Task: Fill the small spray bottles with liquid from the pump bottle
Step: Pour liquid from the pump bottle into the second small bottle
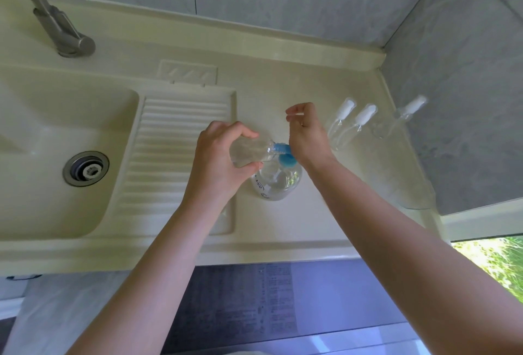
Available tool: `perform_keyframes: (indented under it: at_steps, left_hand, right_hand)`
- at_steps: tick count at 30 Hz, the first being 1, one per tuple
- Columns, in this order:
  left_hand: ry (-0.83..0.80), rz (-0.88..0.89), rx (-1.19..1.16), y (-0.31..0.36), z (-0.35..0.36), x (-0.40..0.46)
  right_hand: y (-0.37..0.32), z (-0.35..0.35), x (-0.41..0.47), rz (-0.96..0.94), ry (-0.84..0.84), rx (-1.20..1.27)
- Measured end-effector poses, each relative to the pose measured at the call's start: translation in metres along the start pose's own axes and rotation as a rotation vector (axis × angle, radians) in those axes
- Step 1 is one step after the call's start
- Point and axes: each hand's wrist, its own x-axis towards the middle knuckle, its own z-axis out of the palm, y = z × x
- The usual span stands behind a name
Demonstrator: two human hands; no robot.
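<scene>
A clear pump bottle (276, 185) with a blue pump head (283, 153) stands on the counter. My left hand (223, 156) grips a small clear spray bottle (250, 152), uncapped and tipped sideways, with its mouth at the blue nozzle. My right hand (305, 134) rests its heel on the pump head, its fingers curled and thumb against forefinger; nothing shows between them. Two capped small spray bottles (341, 122) (359, 127) stand to the right, and a third (402, 118) stands by the right wall.
A cream sink basin (42, 134) with a metal drain (85, 168) lies at the left, a ribbed washboard slope (175, 151) beside it, and a grey faucet (60, 32) behind. Tiled walls close the back and right. The counter's front edge (198, 253) is near me.
</scene>
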Motion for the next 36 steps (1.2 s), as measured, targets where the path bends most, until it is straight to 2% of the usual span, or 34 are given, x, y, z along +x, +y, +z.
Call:
perform_keyframes:
  at_steps: [3, 10, 15, 19, 23, 29, 36]
  left_hand:
    - [0.007, 0.003, 0.001, 0.001, -0.002, 0.0]
    - [0.012, -0.004, 0.011, 0.001, 0.002, -0.002]
    - [0.027, 0.011, -0.015, 0.001, 0.001, -0.005]
    - [0.043, -0.001, -0.027, 0.001, 0.002, -0.005]
    - [0.03, -0.001, -0.018, -0.003, 0.004, -0.004]
    - [0.03, -0.004, -0.028, 0.002, 0.002, -0.004]
    - [0.032, -0.015, -0.031, -0.001, 0.005, -0.005]
  right_hand:
    - [-0.007, -0.004, 0.001, 0.031, -0.023, 0.094]
    - [-0.003, 0.001, -0.008, -0.13, 0.099, -0.17]
    - [-0.007, -0.005, -0.004, -0.079, 0.041, -0.055]
    - [-0.013, -0.004, -0.004, -0.148, -0.005, -0.088]
    - [-0.007, 0.002, -0.004, -0.131, 0.047, -0.196]
    - [-0.01, -0.004, 0.0, -0.181, 0.038, -0.091]
    - [-0.006, 0.003, -0.007, -0.071, -0.004, -0.104]
